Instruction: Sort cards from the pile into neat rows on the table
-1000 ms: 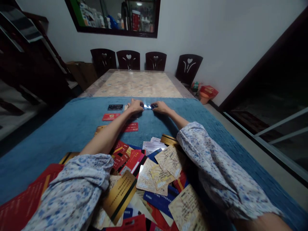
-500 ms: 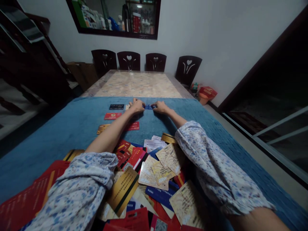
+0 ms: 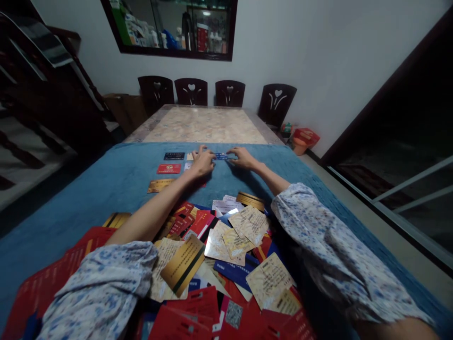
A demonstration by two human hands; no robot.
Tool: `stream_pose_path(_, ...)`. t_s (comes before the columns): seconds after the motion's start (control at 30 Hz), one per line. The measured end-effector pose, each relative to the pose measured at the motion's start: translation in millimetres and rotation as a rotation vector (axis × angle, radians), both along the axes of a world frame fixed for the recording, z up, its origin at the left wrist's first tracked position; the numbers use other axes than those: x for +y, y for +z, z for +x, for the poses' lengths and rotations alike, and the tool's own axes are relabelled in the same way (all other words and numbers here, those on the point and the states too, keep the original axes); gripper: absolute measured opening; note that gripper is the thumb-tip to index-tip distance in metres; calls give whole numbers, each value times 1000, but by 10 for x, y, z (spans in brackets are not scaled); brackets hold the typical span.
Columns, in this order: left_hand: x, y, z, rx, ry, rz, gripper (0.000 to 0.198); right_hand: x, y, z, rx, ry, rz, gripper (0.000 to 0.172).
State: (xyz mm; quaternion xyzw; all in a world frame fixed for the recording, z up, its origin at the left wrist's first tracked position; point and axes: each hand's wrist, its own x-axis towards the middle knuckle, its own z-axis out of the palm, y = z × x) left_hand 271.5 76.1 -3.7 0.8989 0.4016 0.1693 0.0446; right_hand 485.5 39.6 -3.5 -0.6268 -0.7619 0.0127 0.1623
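Note:
Both my arms reach far across a blue cloth [image 3: 106, 189]. My left hand [image 3: 203, 162] and my right hand [image 3: 242, 158] meet at a small blue card [image 3: 221, 156] lying flat on the cloth. Each hand's fingertips touch one end of that card, fingers curled down onto it. Left of my left hand lie a dark card [image 3: 174, 156], a red card [image 3: 169, 168] and a gold card [image 3: 158, 185], set apart in a column. Close to me a big loose heap of cards [image 3: 219, 255] in red, gold, beige and blue lies between my sleeves.
Beyond the cloth the bare marbled tabletop [image 3: 205, 125] runs to several dark chairs [image 3: 191, 92] by the wall. A red bag [image 3: 305, 138] sits on the floor at the right. A dark stair rail stands at the left, a glass door at the right.
My hands stay at the blue card, which now lies flat and no longer glints. My left hand has slid slightly toward me. The view has tipped down and shows more of the heap.

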Motion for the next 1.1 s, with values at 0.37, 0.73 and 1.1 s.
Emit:
stream_pose_path(0.37, -619, 211, -192, -69, -53, 11, 29, -924, 97, 165, 63, 109, 112, 25)
stream_pose_path(0.73, -1395, 300, -74, -55, -205, -101, 28, -1688, 302, 36, -53, 154, -115, 26)
stream_pose_path(1.1, -1480, 113, -38, 15, -331, -239, 35, -1882, 418, 45, -113, 187, -328, 39)
